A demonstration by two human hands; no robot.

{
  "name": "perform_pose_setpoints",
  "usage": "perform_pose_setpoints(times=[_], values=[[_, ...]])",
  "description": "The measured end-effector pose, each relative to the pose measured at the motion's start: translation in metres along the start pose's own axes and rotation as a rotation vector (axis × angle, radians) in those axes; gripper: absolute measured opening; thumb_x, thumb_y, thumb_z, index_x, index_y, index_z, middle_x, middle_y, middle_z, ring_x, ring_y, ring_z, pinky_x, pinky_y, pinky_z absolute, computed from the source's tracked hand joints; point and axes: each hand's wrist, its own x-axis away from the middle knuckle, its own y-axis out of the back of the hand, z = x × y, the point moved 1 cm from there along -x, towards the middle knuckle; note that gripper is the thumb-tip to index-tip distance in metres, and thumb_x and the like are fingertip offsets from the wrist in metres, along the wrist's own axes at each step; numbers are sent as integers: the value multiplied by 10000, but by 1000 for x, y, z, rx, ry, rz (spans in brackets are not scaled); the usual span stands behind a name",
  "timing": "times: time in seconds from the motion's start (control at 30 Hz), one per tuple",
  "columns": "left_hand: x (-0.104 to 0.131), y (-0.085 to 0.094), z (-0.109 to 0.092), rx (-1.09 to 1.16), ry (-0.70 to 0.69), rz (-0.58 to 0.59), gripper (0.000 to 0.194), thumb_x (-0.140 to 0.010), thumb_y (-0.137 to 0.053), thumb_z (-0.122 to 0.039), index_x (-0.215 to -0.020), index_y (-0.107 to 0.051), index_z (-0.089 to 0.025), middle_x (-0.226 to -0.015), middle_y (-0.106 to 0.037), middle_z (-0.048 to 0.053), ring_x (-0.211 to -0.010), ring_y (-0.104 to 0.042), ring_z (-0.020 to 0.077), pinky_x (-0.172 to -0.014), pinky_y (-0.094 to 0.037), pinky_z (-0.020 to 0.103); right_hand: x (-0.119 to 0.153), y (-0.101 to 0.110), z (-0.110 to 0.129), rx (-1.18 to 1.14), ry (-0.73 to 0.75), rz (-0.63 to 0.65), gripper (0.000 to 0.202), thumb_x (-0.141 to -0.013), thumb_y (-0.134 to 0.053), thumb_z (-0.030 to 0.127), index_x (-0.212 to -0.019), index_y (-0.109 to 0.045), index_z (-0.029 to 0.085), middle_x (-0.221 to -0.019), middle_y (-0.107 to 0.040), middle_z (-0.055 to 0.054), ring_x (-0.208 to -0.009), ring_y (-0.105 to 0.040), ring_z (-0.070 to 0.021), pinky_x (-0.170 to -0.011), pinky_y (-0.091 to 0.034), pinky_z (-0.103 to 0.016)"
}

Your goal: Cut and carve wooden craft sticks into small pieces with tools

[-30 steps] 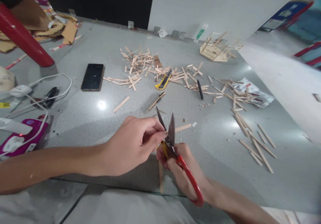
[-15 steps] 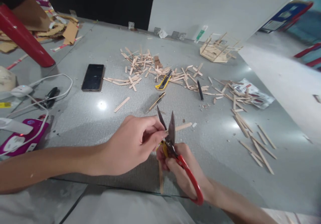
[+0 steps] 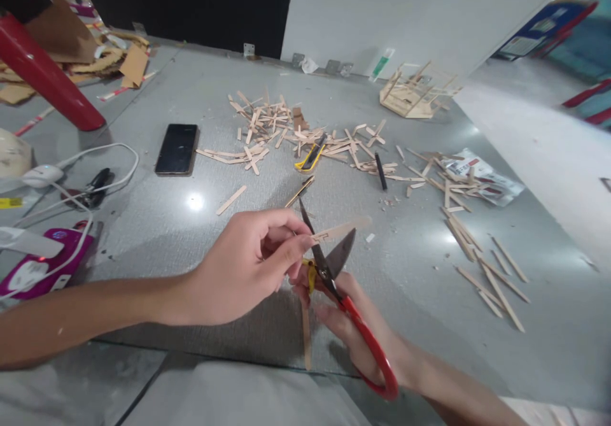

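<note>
Between the thumb and fingers of my left hand (image 3: pixel 260 267) is a flat wooden craft stick (image 3: pixel 341 228), pointing right, with small dark pencil lines near the grip. My right hand (image 3: pixel 356 324) is wrapped round red-handled scissors (image 3: pixel 372 349), whose blades stand apart and point away from me. The stick passes across the blades, close to my left fingertips. Part of a yellow thing (image 3: pixel 310 276) shows by the scissors' pivot; my fingers hide the rest. Another craft stick (image 3: pixel 306 340) lies below my hands near the table's front edge.
Beyond my hands are a heap of craft sticks (image 3: pixel 267 117), a yellow utility knife (image 3: pixel 312 153), a pen (image 3: pixel 300 190) and a black pen (image 3: pixel 380 171). A phone (image 3: pixel 176 149) and purple power strip (image 3: pixel 52 257) lie left. A wooden stick frame (image 3: pixel 413 95) stands back right.
The scissor blades have spread wider, the right one swinging outward. My left hand has raised the craft stick slightly, and its marked face now shows above the blades.
</note>
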Motion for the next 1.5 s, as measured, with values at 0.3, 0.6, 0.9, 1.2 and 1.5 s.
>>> perform_pose_setpoints(times=[0.3,0.6,0.9,1.2,1.5], values=[[0,-2,1,-28,-14,41,168,-962,-564,-192,-844,-665,-128,-590,-551,-53,-487,-487,28,-440,-377,104,-4,0,5,32,82,-50,74,-814,-461,226,-875,-502,238,-749,-536,5,-639,-486,-154,-580,-436,-276],[0,-2,2,-14,1,70,163,-968,-548,-179,-859,-660,-133,-634,-616,-43,-517,-557,27,-450,-392,90,-3,-1,4,50,75,-57,80,-853,-441,254,-887,-512,236,-740,-552,-2,-610,-481,-154,-559,-426,-280],[1,-2,3,-119,-53,52,157,-954,-558,-183,-858,-673,-135,-645,-668,-32,-553,-591,42,-478,-408,102,-4,-1,-1,84,24,-31,129,-861,-411,291,-758,-453,225,-693,-461,6,-626,-428,-152,-586,-377,-294],[1,-2,4,-211,-87,43,194,-964,-526,-174,-831,-663,-140,-607,-649,-47,-515,-551,38,-506,-409,130,-5,-4,-1,48,-101,-5,137,-838,-406,298,-721,-418,228,-662,-414,23,-596,-376,-134,-574,-342,-298],[1,-3,7,-309,-136,20,215,-966,-519,-185,-831,-680,-141,-582,-601,-54,-508,-487,44,-502,-370,156,0,-4,-8,43,-77,0,123,-829,-413,279,-719,-429,227,-645,-415,23,-588,-381,-131,-550,-329,-291]])
